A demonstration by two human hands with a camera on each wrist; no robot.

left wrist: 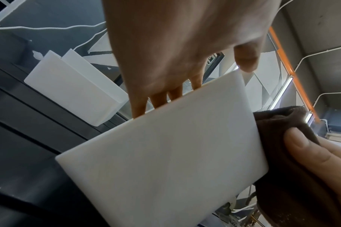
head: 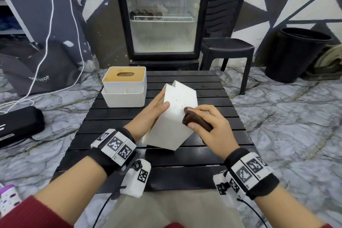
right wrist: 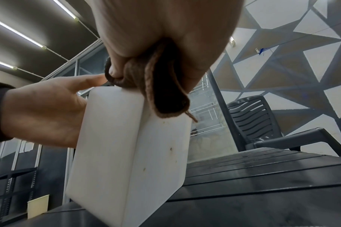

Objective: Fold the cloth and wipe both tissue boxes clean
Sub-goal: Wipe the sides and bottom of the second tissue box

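A white tissue box is tipped on one corner over the black slatted table, its speckled face turned up. My left hand grips its left side, thumb on the upper face. My right hand holds a folded brown cloth and presses it against the box's upper right edge. The second tissue box, white with a wooden slotted lid, stands at the table's far left.
A glass-door fridge stands behind the table with a black plastic chair to its right. A black bin sits on the marble floor at far right. A black case and white cables lie at left.
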